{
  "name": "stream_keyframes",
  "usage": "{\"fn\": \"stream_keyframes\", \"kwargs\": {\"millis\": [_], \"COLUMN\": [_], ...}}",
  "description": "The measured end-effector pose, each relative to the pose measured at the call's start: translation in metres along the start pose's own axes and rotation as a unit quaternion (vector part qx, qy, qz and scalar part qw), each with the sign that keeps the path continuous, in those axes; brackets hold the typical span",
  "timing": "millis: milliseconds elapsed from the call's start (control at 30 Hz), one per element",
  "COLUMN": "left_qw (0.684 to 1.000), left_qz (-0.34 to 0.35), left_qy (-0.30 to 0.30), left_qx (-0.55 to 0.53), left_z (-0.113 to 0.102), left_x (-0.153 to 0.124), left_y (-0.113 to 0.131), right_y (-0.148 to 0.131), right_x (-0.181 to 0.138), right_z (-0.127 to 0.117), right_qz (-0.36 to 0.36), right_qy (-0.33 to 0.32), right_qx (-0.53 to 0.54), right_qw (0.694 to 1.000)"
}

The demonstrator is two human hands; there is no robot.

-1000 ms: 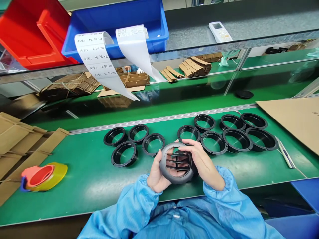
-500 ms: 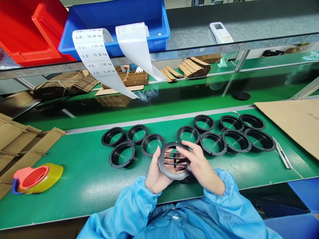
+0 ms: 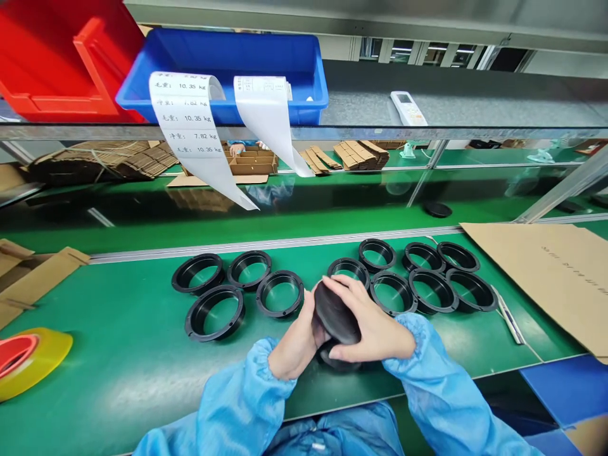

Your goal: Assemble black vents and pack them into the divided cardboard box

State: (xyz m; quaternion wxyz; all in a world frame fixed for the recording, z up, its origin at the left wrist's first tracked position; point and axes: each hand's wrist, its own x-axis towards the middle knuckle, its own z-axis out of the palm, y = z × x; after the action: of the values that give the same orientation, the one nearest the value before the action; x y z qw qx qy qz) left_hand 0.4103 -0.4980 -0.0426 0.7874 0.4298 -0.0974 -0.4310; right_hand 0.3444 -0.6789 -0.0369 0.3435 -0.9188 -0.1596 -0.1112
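Observation:
Both hands hold a black round part (image 3: 336, 313), its dark, solid-looking face tilted toward the right. My left hand (image 3: 297, 335) is closed around its left edge, with its fingers mostly hidden behind. Across the right side lies my right hand (image 3: 368, 316), fingers over the upper rim and thumb at the lower edge. Below the held part, another black round piece (image 3: 339, 362) shows, partly covered; whether the two touch I cannot tell. Several black flanged rings (image 3: 280, 294) sit on the green bench beyond my left hand. More black rings (image 3: 434, 291) stand in a group beyond my right hand.
At left are a roll of yellow tape (image 3: 50, 361) and cardboard dividers (image 3: 42, 285). A utility knife (image 3: 509, 316) and cardboard sheet (image 3: 536, 272) lie right. The overhead shelf carries a blue bin (image 3: 304, 114) with hanging label strips (image 3: 190, 136). Behind it, a co-worker's hand (image 3: 236, 149) shows.
The ring with crossbars, face-up in my hands before, gives way to a tilted solid-looking dark face. My right hand has closed over its top edge. The camera view has shifted.

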Motion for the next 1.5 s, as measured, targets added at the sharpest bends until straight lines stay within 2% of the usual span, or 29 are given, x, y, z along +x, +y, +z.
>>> {"fn": "stream_keyframes", "kwargs": {"millis": [67, 133, 200, 267, 367, 533, 633, 733, 833, 867, 1033, 1133, 1233, 1367, 1500], "left_qw": [0.985, 0.931, 0.865, 0.811, 0.762, 0.728, 0.708, 0.697, 0.695, 0.695, 0.693, 0.684, 0.681, 0.656, 0.612], "left_qz": [0.114, 0.214, 0.249, 0.259, 0.293, 0.326, 0.325, 0.325, 0.325, 0.326, 0.344, 0.382, 0.407, 0.38, 0.323], "left_qy": [0.04, 0.038, -0.029, -0.101, -0.133, -0.13, -0.132, -0.132, -0.138, -0.139, -0.135, -0.115, -0.085, -0.084, -0.07], "left_qx": [0.126, 0.294, 0.435, 0.515, 0.562, 0.588, 0.613, 0.625, 0.626, 0.626, 0.62, 0.611, 0.603, 0.647, 0.718], "left_z": [-0.007, -0.015, -0.023, -0.029, -0.035, -0.036, -0.036, -0.036, -0.036, -0.036, -0.039, -0.04, -0.038, -0.026, -0.013], "left_x": [0.003, 0.004, 0.003, 0.001, -0.002, -0.008, -0.011, -0.013, -0.013, -0.013, -0.01, -0.009, -0.01, -0.012, -0.016], "left_y": [-0.002, -0.007, -0.016, -0.025, -0.036, -0.038, -0.036, -0.035, -0.033, -0.033, -0.036, -0.041, -0.044, -0.044, -0.042], "right_y": [0.022, 0.044, 0.062, 0.072, 0.077, 0.074, 0.067, 0.054, 0.042, 0.042, 0.062, 0.07, 0.068, 0.064, 0.066], "right_x": [0.007, 0.014, 0.021, 0.027, 0.035, 0.042, 0.047, 0.058, 0.072, 0.075, 0.083, 0.078, 0.07, 0.064, 0.064], "right_z": [-0.007, -0.009, -0.008, -0.004, 0.007, 0.035, 0.042, 0.03, 0.014, 0.013, 0.037, 0.044, 0.036, 0.03, 0.03], "right_qz": [0.069, 0.151, 0.197, 0.197, 0.186, 0.177, 0.176, 0.166, 0.135, 0.137, 0.186, 0.2, 0.226, 0.244, 0.248], "right_qy": [0.045, 0.092, 0.091, 0.056, 0.024, -0.006, -0.019, -0.008, 0.073, 0.083, -0.019, -0.022, -0.04, -0.068, -0.002], "right_qx": [-0.058, -0.174, -0.282, -0.336, -0.354, -0.36, -0.368, -0.361, -0.338, -0.332, -0.31, -0.302, -0.282, -0.264, -0.268], "right_qw": [0.995, 0.969, 0.935, 0.919, 0.916, 0.916, 0.913, 0.918, 0.929, 0.929, 0.932, 0.932, 0.931, 0.931, 0.931]}}
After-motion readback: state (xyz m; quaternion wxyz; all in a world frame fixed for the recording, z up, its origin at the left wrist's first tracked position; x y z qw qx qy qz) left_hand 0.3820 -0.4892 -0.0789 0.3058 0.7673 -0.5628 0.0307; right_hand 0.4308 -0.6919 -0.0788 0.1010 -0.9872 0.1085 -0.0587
